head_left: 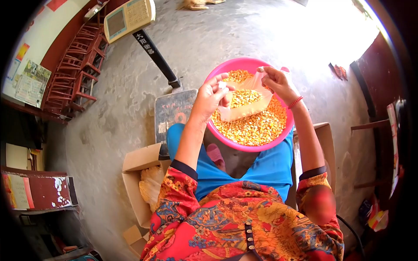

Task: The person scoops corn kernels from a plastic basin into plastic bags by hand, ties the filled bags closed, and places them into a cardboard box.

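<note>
A clear plastic bag (230, 114) with corn kernels in it hangs between my hands, over a pink basin (220, 135) of loose orange-yellow corn kernels (261, 128). My left hand (212, 96) is closed on the bag's left edge, and a small white bit shows at its fingertips. On the other side, my right hand (279, 83) pinches the bag's right edge, with a red bracelet on that wrist. The basin rests at my knees, in front of my blue trousers.
A platform scale (174, 108) with a display (129, 19) on a black post stands left of the basin. An open cardboard box (141, 176) holding plastic bags sits by my left side, another box (324, 139) by my right. Stacked wooden chairs (74, 74) line the left wall.
</note>
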A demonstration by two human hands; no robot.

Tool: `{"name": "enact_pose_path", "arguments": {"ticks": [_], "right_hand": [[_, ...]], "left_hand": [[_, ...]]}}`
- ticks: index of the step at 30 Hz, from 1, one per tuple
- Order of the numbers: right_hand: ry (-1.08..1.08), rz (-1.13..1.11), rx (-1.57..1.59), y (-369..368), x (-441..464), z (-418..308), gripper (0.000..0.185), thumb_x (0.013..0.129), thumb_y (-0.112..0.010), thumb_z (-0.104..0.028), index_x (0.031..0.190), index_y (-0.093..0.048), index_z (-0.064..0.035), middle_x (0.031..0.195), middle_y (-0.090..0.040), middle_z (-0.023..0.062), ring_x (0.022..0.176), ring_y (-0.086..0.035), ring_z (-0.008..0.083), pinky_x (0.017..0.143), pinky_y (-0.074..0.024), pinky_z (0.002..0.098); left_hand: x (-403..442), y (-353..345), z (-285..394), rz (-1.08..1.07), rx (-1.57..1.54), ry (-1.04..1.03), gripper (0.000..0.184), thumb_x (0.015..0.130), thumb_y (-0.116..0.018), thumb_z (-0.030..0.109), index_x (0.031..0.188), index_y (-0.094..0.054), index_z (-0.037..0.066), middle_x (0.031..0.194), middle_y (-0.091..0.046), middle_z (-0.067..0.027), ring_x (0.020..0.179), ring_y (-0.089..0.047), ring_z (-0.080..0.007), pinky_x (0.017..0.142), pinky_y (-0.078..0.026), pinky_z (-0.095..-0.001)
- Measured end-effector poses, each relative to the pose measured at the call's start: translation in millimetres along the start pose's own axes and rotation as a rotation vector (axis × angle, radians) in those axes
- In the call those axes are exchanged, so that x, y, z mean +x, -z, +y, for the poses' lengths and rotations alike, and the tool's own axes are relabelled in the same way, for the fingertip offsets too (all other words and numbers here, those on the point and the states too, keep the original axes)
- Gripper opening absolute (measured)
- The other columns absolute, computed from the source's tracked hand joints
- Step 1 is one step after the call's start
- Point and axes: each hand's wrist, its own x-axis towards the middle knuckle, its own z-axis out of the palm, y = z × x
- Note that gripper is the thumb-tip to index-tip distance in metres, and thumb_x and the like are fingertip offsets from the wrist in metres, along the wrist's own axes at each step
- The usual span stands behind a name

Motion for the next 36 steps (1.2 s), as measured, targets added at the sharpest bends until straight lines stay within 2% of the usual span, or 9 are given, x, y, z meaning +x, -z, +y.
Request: {"name": "enact_pose_path", "arguments": {"ticks": [5, 8, 11, 15, 20, 24, 29, 34, 36], "right_hand": [[0.322, -0.053, -0.134, -44.8, -2.1, -34.8, 0.029, 0.081, -0.058, -0.008, 0.108, -0.057, 0.0002, 0.081, -0.063, 0.0087, 0.071, -0.06, 0.0132, 0.064, -0.0485, 0.0265], [0.371, -0.118, -0.314, -54.5, -4.6, -50.5, 0.027, 0.079, -0.057, -0.008, 0.105, -0.06, -0.0028, 0.074, -0.063, 0.015, 0.067, -0.062, 0.022, 0.062, -0.0493, 0.0304], [0.262, 0.038, -0.302, -44.3, 0.7, -25.0, 0.021, 0.079, -0.056, -0.01, 0.097, -0.064, -0.0038, 0.079, -0.064, 0.0148, 0.069, -0.063, 0.0215, 0.062, -0.0493, 0.0299], [0.203, -0.028, -0.405, -31.8, -25.1, -20.9, 0.018, 0.078, -0.058, -0.009, 0.093, -0.065, -0.0035, 0.082, -0.064, 0.014, 0.073, -0.062, 0.0257, 0.065, -0.0496, 0.0341], [0.352, -0.084, -0.459, -34.2, -50.6, -18.6, 0.026, 0.069, -0.06, -0.004, 0.094, -0.064, -0.0087, 0.097, -0.055, 0.0142, 0.094, -0.053, 0.0304, 0.083, -0.0429, 0.0388], [0.446, -0.054, -0.364, -38.1, -66.9, -14.4, 0.025, 0.069, -0.059, -0.001, 0.093, -0.064, -0.0088, 0.099, -0.056, 0.0106, 0.097, -0.053, 0.0267, 0.084, -0.0433, 0.0375], [0.074, 0.195, -0.071, -32.4, -73.1, 37.4, 0.017, 0.075, -0.057, -0.001, 0.09, -0.063, -0.0054, 0.09, -0.059, 0.011, 0.082, -0.06, 0.026, 0.074, -0.0489, 0.0344], [-0.001, 0.39, -0.57, -39.0, -87.5, 102.7, 0.034, 0.071, -0.061, -0.005, 0.105, -0.057, -0.0093, 0.106, -0.055, 0.0132, 0.1, -0.053, 0.0305, 0.086, -0.0434, 0.0378], [0.055, 0.284, -0.601, -48.7, -90.5, 94.9, 0.053, 0.066, -0.063, -0.005, 0.117, -0.051, -0.0132, 0.117, -0.048, 0.0133, 0.11, -0.045, 0.033, 0.09, -0.0397, 0.0413]], "left_hand": [[-2.4, -12.1, -2.7, -0.035, -0.026, 0.019, 0.037, 0.086, -0.054, 0.007, 0.122, -0.047, 0.006, 0.083, -0.063, -0.0044, 0.056, -0.053, -0.0048, 0.052, -0.046, -0.0183], [-1.5, -14.0, -5.1, 0.068, 0.009, 0.036, 0.041, 0.087, -0.053, 0.011, 0.127, -0.042, 0.006, 0.097, -0.063, -0.0096, 0.062, -0.057, -0.0072, 0.053, -0.048, -0.0196], [-6.8, -4.2, -8.7, 0.036, -0.038, 0.028, 0.046, 0.088, -0.051, 0.012, 0.131, -0.035, 0.007, 0.104, -0.061, -0.0132, 0.064, -0.059, -0.0087, 0.056, -0.05, -0.0199], [-6.9, -14.0, -17.3, -0.021, -0.066, 0.122, 0.049, 0.089, -0.049, 0.013, 0.134, -0.03, 0.007, 0.11, -0.058, -0.016, 0.08, -0.061, -0.0134, 0.058, -0.052, -0.0208], [-3.8, -33.6, -32.4, -0.082, -0.128, 0.079, 0.043, 0.091, -0.046, 0.013, 0.132, -0.035, 0.006, 0.108, -0.057, -0.0105, 0.092, -0.058, -0.0151, 0.066, -0.051, -0.0242], [-11.7, -35.6, -34.4, -0.04, -0.176, 0.133, 0.043, 0.09, -0.049, 0.011, 0.131, -0.036, 0.006, 0.107, -0.058, -0.0101, 0.091, -0.057, -0.0134, 0.064, -0.049, -0.0234], [-28.1, -23.7, -67.5, -0.051, -0.262, 0.168, 0.04, 0.087, -0.052, 0.006, 0.126, -0.042, 0.006, 0.099, -0.061, -0.0072, 0.088, -0.058, -0.0109, 0.065, -0.048, -0.0216], [-40.9, -6.7, -121.4, 0.023, -0.117, 0.227, 0.037, 0.086, -0.051, 0.002, 0.123, -0.046, 0.005, 0.1, -0.062, -0.0099, 0.081, -0.058, -0.0106, 0.07, -0.048, -0.0219], [-39.8, -5.9, -123.7, 0.034, -0.078, 0.218, 0.037, 0.087, -0.05, 0.002, 0.123, -0.046, 0.006, 0.102, -0.062, -0.0096, 0.084, -0.059, -0.0111, 0.073, -0.048, -0.0218]]}}
